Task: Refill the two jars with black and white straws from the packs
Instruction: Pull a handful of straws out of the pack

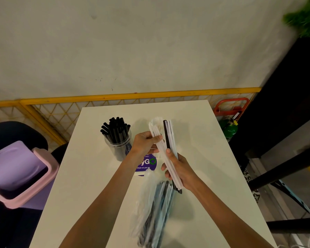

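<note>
Right hand (183, 169) grips the mixed straw bundle (161, 150); left hand (145, 144) pinches white straws (156, 133), best slid out straight, blacks left behind

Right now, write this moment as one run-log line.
left hand: pinches white straws; right hand: grips straw bundle; jar: black straws; pack: on table

Lilac swing-lid bin (16, 169) (pink rim), purple sticker (148, 164), yellow mesh fence (61, 113)

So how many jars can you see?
1. The jar of black straws stands on the table, beside the left hand. A second may hide behind the straw bundle.
</note>
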Tool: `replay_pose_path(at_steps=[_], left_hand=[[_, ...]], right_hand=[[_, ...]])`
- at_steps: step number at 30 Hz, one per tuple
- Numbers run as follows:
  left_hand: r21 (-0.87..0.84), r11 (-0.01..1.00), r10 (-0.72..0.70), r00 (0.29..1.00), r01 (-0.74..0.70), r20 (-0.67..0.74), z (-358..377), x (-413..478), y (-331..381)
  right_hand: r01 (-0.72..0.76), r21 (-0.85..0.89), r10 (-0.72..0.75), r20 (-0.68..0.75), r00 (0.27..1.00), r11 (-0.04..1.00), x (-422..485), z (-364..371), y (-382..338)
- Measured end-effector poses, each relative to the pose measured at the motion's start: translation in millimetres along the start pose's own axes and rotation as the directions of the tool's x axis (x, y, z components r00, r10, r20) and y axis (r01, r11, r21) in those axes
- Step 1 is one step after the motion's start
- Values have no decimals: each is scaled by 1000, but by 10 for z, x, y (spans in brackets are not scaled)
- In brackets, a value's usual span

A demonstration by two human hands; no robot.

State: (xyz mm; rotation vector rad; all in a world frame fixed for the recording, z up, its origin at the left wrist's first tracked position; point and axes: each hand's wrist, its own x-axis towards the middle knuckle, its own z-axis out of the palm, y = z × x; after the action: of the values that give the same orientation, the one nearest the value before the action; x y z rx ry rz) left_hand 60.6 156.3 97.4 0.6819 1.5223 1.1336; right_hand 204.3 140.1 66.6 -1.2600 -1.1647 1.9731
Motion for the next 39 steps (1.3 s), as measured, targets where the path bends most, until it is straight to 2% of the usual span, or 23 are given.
replay_pose_path(at_steps=[3, 7, 9, 13, 15, 19, 21, 24, 31, 36, 39], left_hand=[[23, 997, 68, 997, -67, -38, -32, 52, 155], [67, 963, 268, 953, -261, -140, -146, 188, 516], [129, 912, 410, 884, -390, -226, -179, 263, 681], [279, 762, 647, 674, -584, -356, -197, 431, 824], [354, 724, 690, 626, -592, -363, -159, 520, 793], [536, 596, 791, 552, -598, -264, 10, 620, 607], [600, 569, 797, 556, -562, -236, 81, 678, 496], [633, 569, 766, 618, -525, -176, 142, 753, 333], [767, 333, 756, 641, -549, 131, 178, 891, 30], [789, 280, 711, 670, -547, 212, 178, 986, -127], [790, 226, 695, 663, -570, 280, 182, 1032, -232]], right_hand=[[-8, 3, 9, -27, 1000, 1000, 32, -64, -23], [-12, 56, 17, -74, 997, 998, 82, -166, -48], [-1, 66, 8, -94, 996, 998, 107, -215, -55], [7, 48, -1, -125, 992, 999, 157, -268, -69], [3, 59, 5, -124, 992, 998, 193, -287, -76], [-5, 56, 11, -112, 994, 998, 270, -298, -92], [-11, 53, 17, -105, 994, 999, 303, -306, -95], [-27, 43, 30, -84, 996, 999, 342, -320, -99], [-64, 71, 67, -27, 997, 995, 437, -330, -83], [-106, 119, 107, -4, 994, 987, 492, -340, -60], [-116, 135, 117, -3, 993, 984, 510, -341, -42]])
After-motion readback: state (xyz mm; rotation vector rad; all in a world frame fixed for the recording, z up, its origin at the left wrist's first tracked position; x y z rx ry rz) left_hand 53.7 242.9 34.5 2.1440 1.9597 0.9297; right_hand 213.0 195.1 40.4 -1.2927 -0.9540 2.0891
